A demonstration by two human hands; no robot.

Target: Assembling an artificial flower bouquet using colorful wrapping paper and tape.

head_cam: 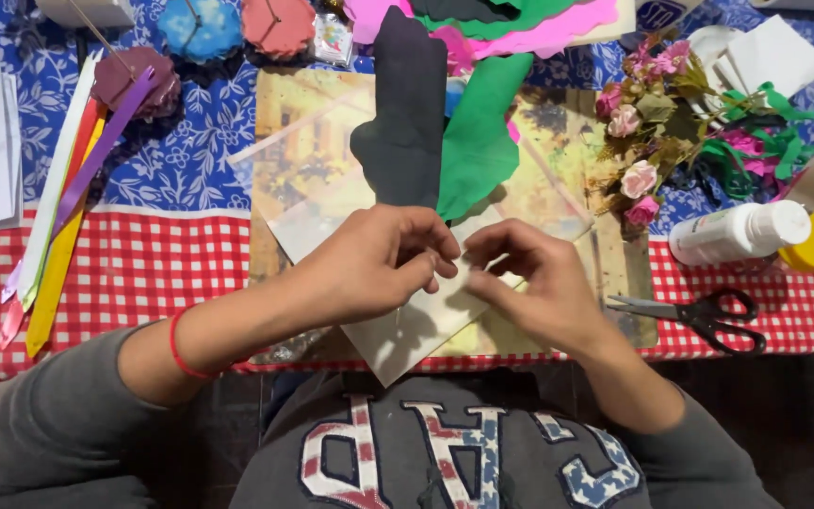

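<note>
- Head view: my left hand (pixel 383 259) and right hand (pixel 529 283) meet over the pale paper sheet (pixel 407 330) at the counter's (pixel 143 264) near edge.
- Fingers of both hands are pinched together on a small fold of that sheet, directly between them.
- Its long axis runs diagonally, near-left to far-right; both hands sit equally close.
- Scissors (pixel 699 316) lie right of my right hand.

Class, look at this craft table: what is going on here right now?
A person in a grey sweatshirt pinches something small between the left hand and right hand, over a pale sheet; what the fingers hold is too small to tell. Black paper and green paper lie just beyond the hands. Scissors and a white glue bottle lie to the right, coloured paper strips to the left, on a checked tablecloth.
</note>
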